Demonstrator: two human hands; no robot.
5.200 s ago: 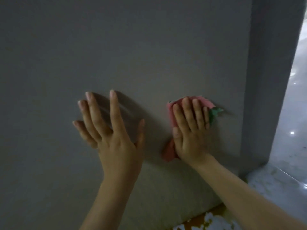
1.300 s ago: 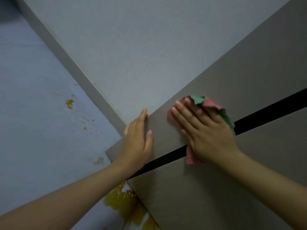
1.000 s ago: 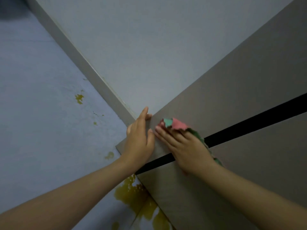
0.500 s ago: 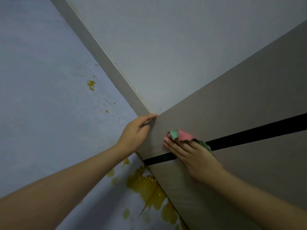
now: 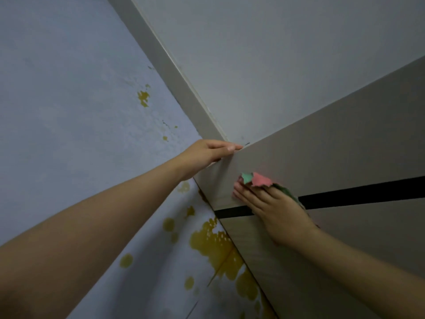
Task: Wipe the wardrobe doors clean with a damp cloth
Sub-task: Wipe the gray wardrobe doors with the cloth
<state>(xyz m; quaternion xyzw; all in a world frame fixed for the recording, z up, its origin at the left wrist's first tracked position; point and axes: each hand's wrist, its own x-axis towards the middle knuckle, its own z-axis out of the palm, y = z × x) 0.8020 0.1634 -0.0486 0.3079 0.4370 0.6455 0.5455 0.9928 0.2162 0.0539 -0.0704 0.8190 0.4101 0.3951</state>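
Left forearm (image 5: 96, 229) enters from 8 o'clock, runs up toward centre; right forearm (image 5: 358, 261) enters from 4 o'clock; both bare.

Right hand (image 5: 273, 210) lies flat on the wardrobe door (image 5: 345, 157), fingers (image 5: 249, 195) straight and together, pointing to 11 o'clock; it presses the cloth (image 5: 258, 180) against the panel; the cloth is pink with a green patch, ragged edge showing past the fingertips at 12 o'clock of the hand, a green strip showing at the hand's 3 o'clock side; rest of the cloth hidden under the palm.

A black gap (image 5: 358, 194) runs across the door from 9 to 3 o'clock, passing under the right hand; the cloth sits just above it, near the door's upper left corner.

Left hand (image 5: 207, 153) is at that corner, 11 o'clock of the right hand; thumb straight along the top edge, other fingers hidden behind the door, so grip state of the fingers cannot be told; hand touches the door edge.

Beyond: blue wall (image 5: 69, 100) at 9 o'clock with yellow-brown stains (image 5: 211, 242); grey ceiling beam (image 5: 174, 77) running from 12 o'clock to the corner; pale ceiling (image 5: 287, 54) at 1 o'clock.
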